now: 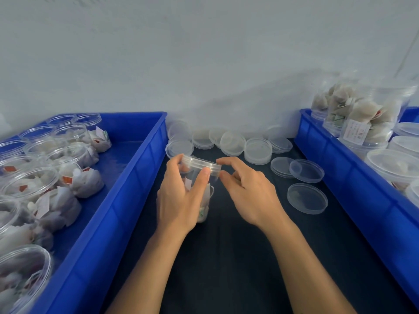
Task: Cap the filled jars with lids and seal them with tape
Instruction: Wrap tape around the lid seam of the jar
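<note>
Dark table cloth [238, 257] lay between two blue crates. At centre, the left hand [181, 196] gripped a capped, filled clear jar [201, 177]; the right hand [247, 189], at its three o'clock, hovered with fingers loosely spread, holding nothing.
</note>
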`<state>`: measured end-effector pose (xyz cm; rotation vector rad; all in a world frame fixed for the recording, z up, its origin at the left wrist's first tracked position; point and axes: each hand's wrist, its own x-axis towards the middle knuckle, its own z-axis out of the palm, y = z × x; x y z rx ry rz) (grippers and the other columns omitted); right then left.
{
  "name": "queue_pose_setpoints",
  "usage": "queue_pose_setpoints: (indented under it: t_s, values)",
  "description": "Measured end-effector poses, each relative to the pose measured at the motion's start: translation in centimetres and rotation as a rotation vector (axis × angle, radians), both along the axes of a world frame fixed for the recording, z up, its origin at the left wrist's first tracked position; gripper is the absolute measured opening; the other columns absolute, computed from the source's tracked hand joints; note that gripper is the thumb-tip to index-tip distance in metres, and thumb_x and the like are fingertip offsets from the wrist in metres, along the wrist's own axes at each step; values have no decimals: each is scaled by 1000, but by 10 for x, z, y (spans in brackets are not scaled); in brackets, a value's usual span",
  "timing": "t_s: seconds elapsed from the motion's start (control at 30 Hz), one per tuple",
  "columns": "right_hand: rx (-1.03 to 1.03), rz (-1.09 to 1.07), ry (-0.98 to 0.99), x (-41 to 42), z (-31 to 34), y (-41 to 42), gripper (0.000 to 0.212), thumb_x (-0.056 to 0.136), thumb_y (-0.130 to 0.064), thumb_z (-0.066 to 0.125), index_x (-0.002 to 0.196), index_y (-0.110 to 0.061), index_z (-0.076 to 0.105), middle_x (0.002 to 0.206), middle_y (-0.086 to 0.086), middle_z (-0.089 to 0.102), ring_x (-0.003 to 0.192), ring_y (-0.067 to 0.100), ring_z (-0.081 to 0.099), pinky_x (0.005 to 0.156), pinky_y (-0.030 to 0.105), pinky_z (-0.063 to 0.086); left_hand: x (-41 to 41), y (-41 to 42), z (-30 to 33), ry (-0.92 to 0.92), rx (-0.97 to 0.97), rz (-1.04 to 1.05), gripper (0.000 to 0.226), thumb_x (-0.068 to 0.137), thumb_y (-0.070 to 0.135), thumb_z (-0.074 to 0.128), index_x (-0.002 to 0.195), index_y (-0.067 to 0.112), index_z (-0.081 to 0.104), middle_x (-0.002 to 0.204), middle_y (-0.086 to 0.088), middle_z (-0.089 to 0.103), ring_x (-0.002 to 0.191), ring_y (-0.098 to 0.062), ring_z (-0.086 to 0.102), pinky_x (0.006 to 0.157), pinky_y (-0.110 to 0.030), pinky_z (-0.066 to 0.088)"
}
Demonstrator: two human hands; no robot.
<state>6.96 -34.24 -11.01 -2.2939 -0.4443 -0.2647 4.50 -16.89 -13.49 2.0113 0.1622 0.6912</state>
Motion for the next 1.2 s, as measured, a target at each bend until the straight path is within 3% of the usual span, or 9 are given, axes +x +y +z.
queue_pose_setpoints:
  t_s: [0.17, 0.47, 0.57, 0.77, 0.83, 0.9, 0.93, 1.1, 1.2]
  values:
    - [-10, -12, -15, 2, -4, 2, 21, 106, -48, 45, 126, -53, 50, 65, -24, 59, 64, 7, 56, 67, 34, 43, 2, 3, 0, 13, -49, -29, 63, 83, 80, 56, 135, 46, 47, 124, 24, 62, 112, 15, 55, 84, -20, 46]
    - [32, -67, -74, -2, -4, 7, 11, 101, -49, 54, 112, -49, 53, 65, -24, 60, 67, 4, 58, 59, 31, 40, 1, 10, 1, 31, -127, -82, 57, 80, 78, 60, 129, 50, 52, 118, 23, 68, 107, 3, 68, 93, -40, 59]
    - [20, -80, -92, -4, -3, 9, 13, 99, -50, 54, 111, -49, 53, 67, -28, 60, 66, 5, 59, 60, 31, 43, -2, 9, 1, 34, -86, -83, 62, 84, 76, 58, 137, 44, 49, 125, 20, 66, 113, 0, 66, 97, -45, 58]
    - [-28, -107, -135, -7, -1, 10, 12, 100, -52, 54, 111, -47, 51, 65, -22, 60, 60, 10, 59, 62, 35, 49, -9, 0, 5, -95, 220, 99, 71, 93, 75, 48, 152, 35, 43, 143, 11, 57, 119, -3, 60, 85, -25, 46]
    - [-48, -112, -160, -8, 0, 12, 13, 101, -53, 52, 111, -44, 52, 60, -15, 57, 60, 13, 59, 62, 36, 51, -9, -6, 6, -80, 258, 86, 73, 95, 77, 43, 156, 38, 38, 150, 11, 56, 118, 16, 55, 81, -15, 37]
    - [-80, -120, -184, -10, 0, 13, 14, 102, -53, 49, 111, -43, 51, 59, -14, 56, 60, 16, 60, 62, 38, 52, -8, -10, 6, -59, 260, 47, 78, 92, 82, 44, 157, 42, 32, 153, 14, 54, 106, 42, 35, 78, -9, 28]
    - [-91, -122, -187, -11, 1, 14, 15, 102, -54, 48, 112, -42, 51, 61, -13, 57, 61, 18, 61, 63, 39, 52, -7, -9, 5, -57, 260, 41, 79, 91, 84, 44, 157, 43, 31, 152, 14, 54, 102, 46, 30, 77, -9, 27]
    - [-87, -60, -79, -11, 3, 17, 18, 106, -44, 42, 124, -46, 45, 70, -10, 61, 74, 25, 63, 78, 48, 53, -1, 1, 2, 1, 149, 56, 77, 88, 89, 40, 155, 52, 30, 141, 22, 54, 108, 12, 44, 77, -16, 33]
    - [-109, -55, -89, -10, 3, 14, 20, 108, -45, 41, 128, -46, 44, 67, -10, 59, 74, 26, 62, 79, 48, 53, 0, 3, 1, 3, 119, 47, 75, 88, 88, 42, 153, 54, 32, 129, 31, 48, 101, 13, 50, 80, -10, 32]
